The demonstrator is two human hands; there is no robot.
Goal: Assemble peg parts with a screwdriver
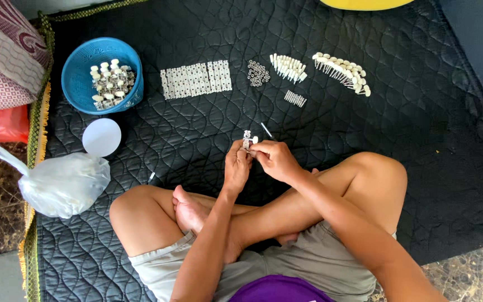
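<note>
A: Hands?
B: Left hand and right hand meet above the crossed legs. Fingers of both pinch one small metal plate with a white knob, held upright over the black quilted mat.

A: Parts laid out?
B: Far side of mat, in a line: row of flat metal plates, heap of small metal rings, cluster of white pegs, curved row of white-knobbed pins, small bundle of short metal pins nearer.

A: Left side?
B: Blue basket holding assembled pieces, round white lid, clear plastic bag.
</note>
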